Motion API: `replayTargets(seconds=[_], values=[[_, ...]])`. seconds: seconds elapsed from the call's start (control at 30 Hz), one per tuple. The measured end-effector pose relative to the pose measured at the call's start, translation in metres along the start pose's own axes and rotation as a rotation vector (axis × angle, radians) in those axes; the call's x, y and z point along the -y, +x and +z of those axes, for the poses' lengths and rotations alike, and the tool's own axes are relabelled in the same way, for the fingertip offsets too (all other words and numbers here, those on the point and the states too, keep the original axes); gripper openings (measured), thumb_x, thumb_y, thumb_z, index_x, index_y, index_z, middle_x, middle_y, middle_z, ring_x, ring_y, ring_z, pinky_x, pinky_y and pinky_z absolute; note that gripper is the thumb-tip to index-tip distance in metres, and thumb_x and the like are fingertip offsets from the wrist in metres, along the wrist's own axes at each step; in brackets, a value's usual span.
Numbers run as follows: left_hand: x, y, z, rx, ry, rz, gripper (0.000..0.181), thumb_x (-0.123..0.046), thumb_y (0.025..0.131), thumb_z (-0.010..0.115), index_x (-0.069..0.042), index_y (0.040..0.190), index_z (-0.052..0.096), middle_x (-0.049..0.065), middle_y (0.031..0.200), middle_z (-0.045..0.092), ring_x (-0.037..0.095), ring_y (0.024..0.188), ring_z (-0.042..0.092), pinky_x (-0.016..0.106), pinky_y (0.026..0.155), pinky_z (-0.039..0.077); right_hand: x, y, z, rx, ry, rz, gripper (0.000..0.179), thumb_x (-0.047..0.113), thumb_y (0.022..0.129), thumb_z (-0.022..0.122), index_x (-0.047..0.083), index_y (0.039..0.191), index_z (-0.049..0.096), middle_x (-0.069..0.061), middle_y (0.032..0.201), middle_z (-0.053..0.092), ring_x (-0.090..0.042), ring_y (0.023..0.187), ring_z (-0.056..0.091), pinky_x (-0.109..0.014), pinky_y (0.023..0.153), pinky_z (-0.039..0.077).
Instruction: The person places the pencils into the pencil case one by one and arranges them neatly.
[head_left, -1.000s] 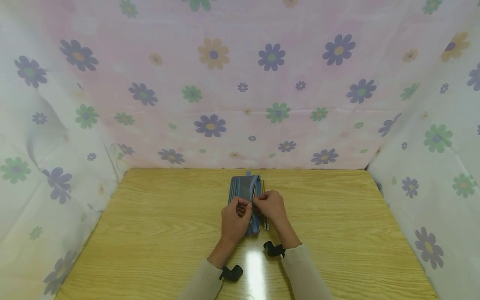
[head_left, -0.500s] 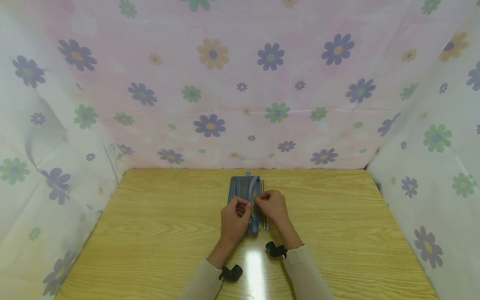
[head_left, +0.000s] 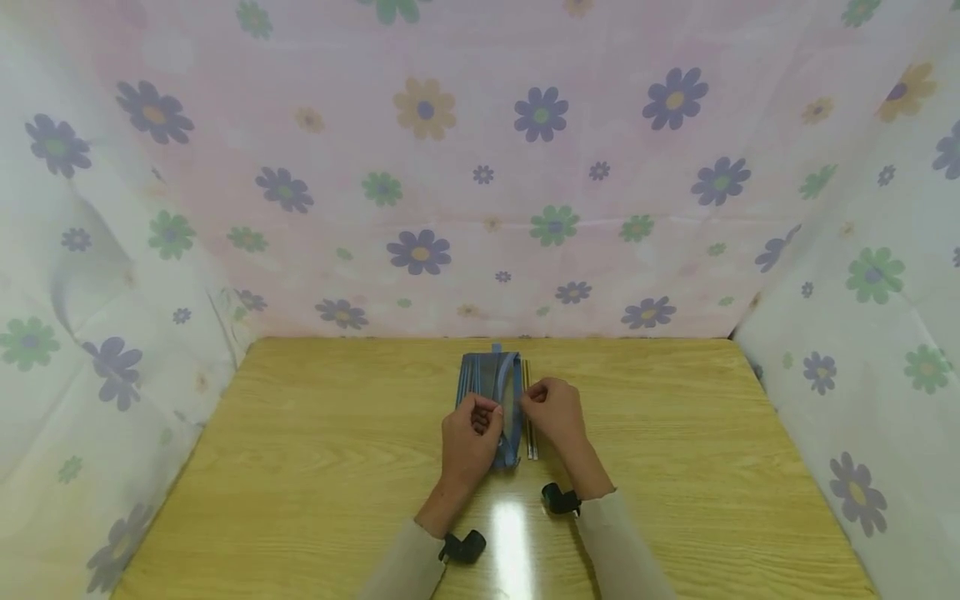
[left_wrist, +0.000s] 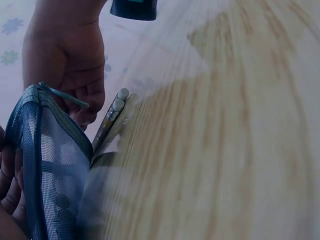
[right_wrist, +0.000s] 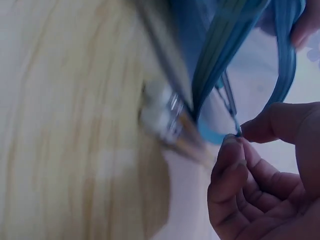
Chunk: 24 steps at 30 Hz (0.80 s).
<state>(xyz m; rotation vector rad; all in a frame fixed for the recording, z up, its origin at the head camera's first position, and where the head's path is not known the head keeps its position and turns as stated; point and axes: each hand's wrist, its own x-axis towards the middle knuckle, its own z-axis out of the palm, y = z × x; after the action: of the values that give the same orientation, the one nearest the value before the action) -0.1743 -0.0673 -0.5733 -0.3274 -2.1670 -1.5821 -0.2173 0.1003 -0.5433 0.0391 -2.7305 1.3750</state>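
Note:
A blue mesh pencil case (head_left: 487, 369) lies at the far middle of the table, its zipped mouth spread apart. Several striped dark-blue items (head_left: 468, 373) show at its left part. My left hand (head_left: 469, 437) pinches the left edge of the mouth, fingers curled. At the right edge, thumb and forefinger of my right hand (head_left: 557, 412) pinch the blue rim, seen close up in the right wrist view. Near the case's end a zipper pull (left_wrist: 65, 95) hangs in the left wrist view. Pencils with white erasers (right_wrist: 160, 112) lie just right of the case, partly behind my right hand.
The wood-grain table (head_left: 322, 467) runs back to a flower-print cloth (head_left: 465, 167), which also stands at both sides. A black wrist camera sits on each wrist, one on the left (head_left: 465, 546) and one on the right (head_left: 560, 498).
My right hand has moved a little to the right, from the middle of the case to its right edge. The mouth has widened between the hands. My left hand stays put.

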Motion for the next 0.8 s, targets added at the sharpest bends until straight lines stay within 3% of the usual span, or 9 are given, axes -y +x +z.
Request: replayTargets(seconds=[0.37,0.6,0.8], values=[[0.0021,-0.0003,0.0008,-0.002,0.002,-0.020,0.004,-0.007,0.100,0.072,-0.009,0.098,0.069,-0.001,0.080,0.070,0.008,0.066,0.066,0.025,0.057,0.057,-0.0109,0.0039,-0.0021,0.036,-0.141,0.090,0.021,0.017,0.087,0.083,0.005,0.071,0.076,-0.005,0.068,0.072,-0.018,0.058,0.064,-0.036,0.057,0.056],[0.0026,-0.0001,0.0009,-0.001,-0.016,-0.020,0.007,-0.004,0.099,0.071,-0.011,0.099,0.070,0.000,0.081,0.070,0.009,0.066,0.065,0.026,0.057,0.057,-0.0057,0.0059,-0.0004,0.032,-0.170,0.125,0.040,0.014,0.082,0.077,0.014,0.048,0.055,0.007,0.044,0.044,-0.010,0.041,0.039,-0.026,0.042,0.032],[0.0034,0.0002,0.0000,0.000,-0.015,-0.014,0.004,-0.010,0.100,0.072,-0.006,0.099,0.070,0.000,0.080,0.070,0.009,0.066,0.065,0.026,0.057,0.057,-0.0028,0.0088,0.0025,0.032,-0.212,0.143,0.044,0.014,0.079,0.075,0.018,0.050,0.042,0.008,0.046,0.034,-0.010,0.042,0.032,-0.027,0.042,0.024]])
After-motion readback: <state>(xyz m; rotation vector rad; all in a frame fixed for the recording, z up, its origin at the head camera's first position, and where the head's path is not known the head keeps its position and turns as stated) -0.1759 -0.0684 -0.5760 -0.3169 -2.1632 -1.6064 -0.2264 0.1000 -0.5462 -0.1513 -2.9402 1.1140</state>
